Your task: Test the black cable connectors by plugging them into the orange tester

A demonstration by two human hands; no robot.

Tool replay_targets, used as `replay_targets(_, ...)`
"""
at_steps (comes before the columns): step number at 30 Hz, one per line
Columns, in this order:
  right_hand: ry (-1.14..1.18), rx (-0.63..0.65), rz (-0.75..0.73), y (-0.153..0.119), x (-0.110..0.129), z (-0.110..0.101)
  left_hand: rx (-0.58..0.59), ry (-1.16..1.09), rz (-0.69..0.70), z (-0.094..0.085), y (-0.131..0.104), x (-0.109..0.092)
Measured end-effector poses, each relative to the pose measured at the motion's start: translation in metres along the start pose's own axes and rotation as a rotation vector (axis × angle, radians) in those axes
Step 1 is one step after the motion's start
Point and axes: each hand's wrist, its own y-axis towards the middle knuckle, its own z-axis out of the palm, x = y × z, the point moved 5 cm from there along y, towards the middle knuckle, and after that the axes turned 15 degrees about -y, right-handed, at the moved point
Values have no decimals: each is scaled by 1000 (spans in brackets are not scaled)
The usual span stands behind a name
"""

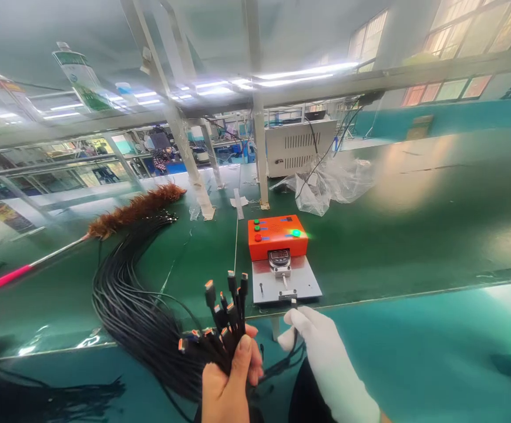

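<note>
My bare left hand (pixel 233 370) is closed round a bunch of black cables (pixel 222 311), whose connector ends with orange tips fan upward. To its right, my right hand (pixel 321 346) wears a white glove and pinches one cable connector (pixel 294 304) between thumb and fingers. That connector points up just below the front edge of a metal plate (pixel 266 285). On the plate sits a small round digital gauge (pixel 279 258), with an orange box (pixel 277 235) behind it showing a lit green light. A long bundle of black cables (pixel 127 294) curves over the table edge at left.
A feather duster (pixel 136 208) with a pink handle lies on the green table (pixel 392 241) behind the cable bundle. Metal posts (pixel 259 117) rise from the table. Clear plastic film (pixel 326 182) lies before a grey vented cabinet (pixel 299 147). Another dark cable heap (pixel 30 388) is at lower left.
</note>
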Motion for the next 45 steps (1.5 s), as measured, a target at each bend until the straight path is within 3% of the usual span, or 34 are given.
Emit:
replay_targets(5, -36, 46, -36, 17, -9, 1, 7, -11, -2, 4, -1, 0)
replay_targets(22, 22, 73, -67, 37, -8, 8, 37, -41, 30, 9, -2, -7)
replay_targets(26, -46, 119, -77, 30, -9, 7, 21, -65, -74, 8, 2, -4)
replay_targets(28, -246, 139, -82, 22, -12, 2, 6, -104, -142, 7, 2, -3)
replay_targets(29, -392, 82, -99, 17, -13, -5, 10, -113, -161, 7, 2, -3)
replay_targets(32, -687, -260, -210, -1, -1, -31, 47, -70, -157, 8, 1, -2)
replay_targets(34, -560, -295, -312, -13, 15, -34, 69, -13, -123, 8, -1, 1)
replay_targets(37, -159, -57, -389, -24, 40, -19, 102, 81, -91, 8, -4, 9)
replay_targets(39, 2, -6, -347, -25, 50, -11, 66, 109, -87, 5, -5, 13)
replay_targets(43, 73, -41, -183, -12, 33, -6, -110, 48, 5, -4, -4, 5)
replay_targets(45, 77, 34, -102, -2, 14, 0, -107, -22, 34, -3, -2, 0)
